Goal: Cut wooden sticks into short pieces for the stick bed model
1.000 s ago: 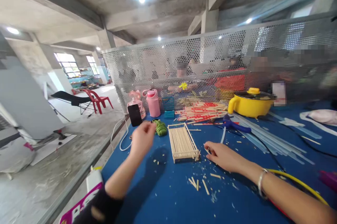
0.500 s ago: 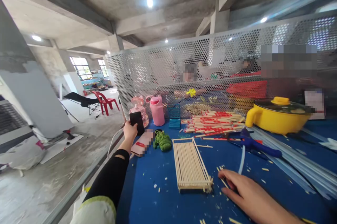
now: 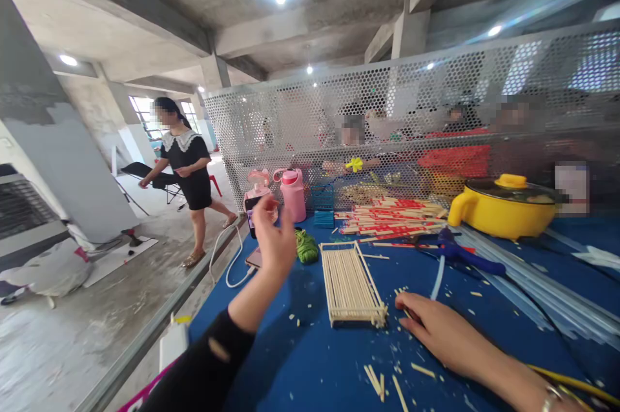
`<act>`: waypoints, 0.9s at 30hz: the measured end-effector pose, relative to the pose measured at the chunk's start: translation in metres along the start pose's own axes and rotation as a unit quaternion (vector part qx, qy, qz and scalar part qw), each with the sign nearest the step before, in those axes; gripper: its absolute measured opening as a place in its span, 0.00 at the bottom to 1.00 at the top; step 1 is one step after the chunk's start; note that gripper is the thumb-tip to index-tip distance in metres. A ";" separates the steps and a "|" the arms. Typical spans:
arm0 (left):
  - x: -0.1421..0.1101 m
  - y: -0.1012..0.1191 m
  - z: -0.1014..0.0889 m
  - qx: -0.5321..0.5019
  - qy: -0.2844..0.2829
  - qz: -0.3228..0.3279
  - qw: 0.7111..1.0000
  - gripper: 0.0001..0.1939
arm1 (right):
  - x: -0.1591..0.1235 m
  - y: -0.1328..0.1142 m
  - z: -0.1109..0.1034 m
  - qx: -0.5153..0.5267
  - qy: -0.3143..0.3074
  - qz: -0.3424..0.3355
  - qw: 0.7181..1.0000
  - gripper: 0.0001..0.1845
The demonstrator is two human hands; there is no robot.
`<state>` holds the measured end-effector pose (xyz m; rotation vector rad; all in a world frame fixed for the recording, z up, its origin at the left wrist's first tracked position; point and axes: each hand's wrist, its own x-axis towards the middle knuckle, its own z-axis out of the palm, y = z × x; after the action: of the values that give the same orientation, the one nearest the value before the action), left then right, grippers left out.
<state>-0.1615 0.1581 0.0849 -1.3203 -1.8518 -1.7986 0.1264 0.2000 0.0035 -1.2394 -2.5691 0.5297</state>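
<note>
A: ok what's on that left arm?
B: plain black sleeve (image 3: 206,370), kinda snug, ends partway down the forearm. The left hand (image 3: 275,241) is bare.
A: is that a hole (image 3: 219,349) in it?
B: yep, small oval one, skin peeking through.
A: and the other side?
B: right hand (image 3: 433,328) is bare too, then a shiny silver-coloured bangle (image 3: 552,396) up the arm, partly cut off.

Two hands, left (image 3: 275,241) and right (image 3: 431,325), at one tabletop (image 3: 310,367).
One stick-built frame (image 3: 352,286), one yarn skein (image 3: 307,247), one yellow electric pot (image 3: 506,215), one blue glue gun (image 3: 450,250), two pink bottles (image 3: 293,199), two phones (image 3: 250,212); chopsticks (image 3: 387,215) and glue sticks (image 3: 557,301) too overlapped to count.
</note>
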 end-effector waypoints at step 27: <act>-0.142 0.026 -0.019 0.068 -0.611 0.123 0.779 0.11 | -0.001 -0.026 0.002 -0.159 -0.022 0.096 0.982 0.09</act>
<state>-0.0708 0.0769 0.0056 -2.8575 -1.9819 -0.5218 0.1081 0.1839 0.0127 -1.6062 -2.6623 0.1851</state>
